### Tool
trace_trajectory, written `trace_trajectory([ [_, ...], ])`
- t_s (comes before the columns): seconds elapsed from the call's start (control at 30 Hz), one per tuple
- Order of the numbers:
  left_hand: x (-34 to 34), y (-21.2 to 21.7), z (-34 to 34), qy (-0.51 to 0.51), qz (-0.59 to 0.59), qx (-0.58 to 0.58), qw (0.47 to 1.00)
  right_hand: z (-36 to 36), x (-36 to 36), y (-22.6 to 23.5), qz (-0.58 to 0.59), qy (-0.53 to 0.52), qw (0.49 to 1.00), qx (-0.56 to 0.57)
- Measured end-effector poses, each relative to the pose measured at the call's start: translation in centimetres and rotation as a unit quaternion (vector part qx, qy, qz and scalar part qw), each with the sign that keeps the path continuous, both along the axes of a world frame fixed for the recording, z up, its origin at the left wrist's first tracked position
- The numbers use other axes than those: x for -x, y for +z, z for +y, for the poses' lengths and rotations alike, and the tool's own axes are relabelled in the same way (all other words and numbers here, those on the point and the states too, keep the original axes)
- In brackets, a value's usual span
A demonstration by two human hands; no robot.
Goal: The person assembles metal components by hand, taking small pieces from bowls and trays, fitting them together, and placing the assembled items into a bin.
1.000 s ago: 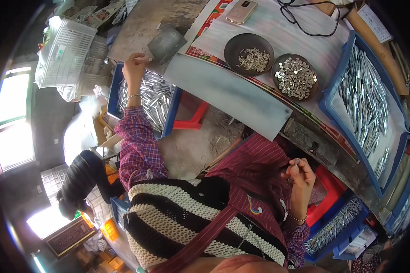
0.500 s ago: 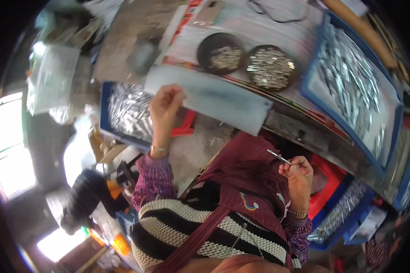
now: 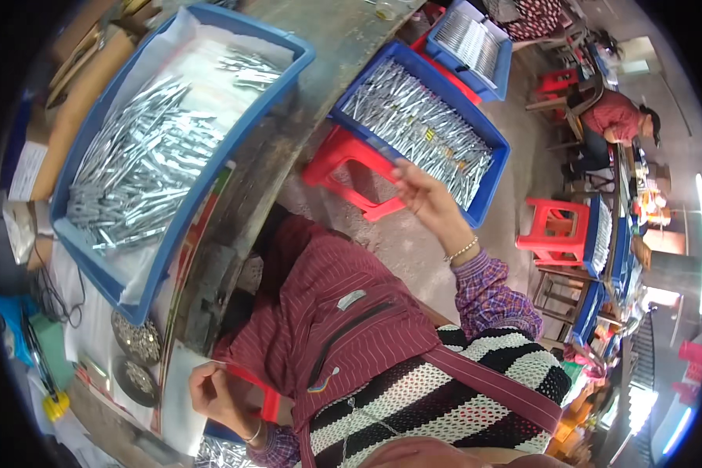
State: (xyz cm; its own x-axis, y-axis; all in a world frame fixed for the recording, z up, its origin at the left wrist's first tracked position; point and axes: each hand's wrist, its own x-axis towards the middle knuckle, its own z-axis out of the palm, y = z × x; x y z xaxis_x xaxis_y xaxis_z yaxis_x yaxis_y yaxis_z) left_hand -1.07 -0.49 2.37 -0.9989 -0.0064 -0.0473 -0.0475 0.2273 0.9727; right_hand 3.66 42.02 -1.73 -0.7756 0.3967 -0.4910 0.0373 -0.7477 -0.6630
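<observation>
My right hand (image 3: 429, 201) reaches over the near edge of a blue bin (image 3: 498, 175) heaped with slim silver metal pieces (image 3: 413, 109). Its fingers are loosely extended and somewhat blurred, with nothing visible between them. At the lower left, my left hand (image 3: 220, 399) is raised beside a pale flat plate (image 3: 181, 398) at the bench edge. Its fingers are curled and pinched together; whatever may be between them cannot be made out. Two dark round dishes, one with small shiny parts (image 3: 136, 337) and the other (image 3: 136, 382) beyond my left hand, sit on the bench.
A large blue tray (image 3: 246, 148) of silver pieces lies on the workbench (image 3: 288, 125). Red stools (image 3: 351, 168) stand below the bins, with a smaller blue bin (image 3: 476, 47) farther off. Another person (image 3: 612, 125) sits at a table on the far right.
My view has swung to the right. The slim silver piece held in my right hand is no longer seen there, and that hand is now over the blue bin. My left hand stays curled.
</observation>
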Motion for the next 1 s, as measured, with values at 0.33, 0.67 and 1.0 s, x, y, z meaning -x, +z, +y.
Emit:
trace_trajectory([
  [0.33, -0.4, -0.2, 1.3, -0.030, -0.044, -0.004, 0.999, 15.2, -6.8, -9.6, -0.031, -0.281, 0.959, -0.012],
  [0.67, -0.4, -0.4, 2.1, -0.002, -0.050, -0.002, 0.999, 18.9, -5.8, -11.6, -0.139, -0.322, 0.934, -0.066],
  [1.0, 0.2, -0.5, 0.2, 0.017, -0.053, -0.013, 0.998, 19.9, -4.8, -12.4, -0.212, -0.227, 0.923, -0.225],
])
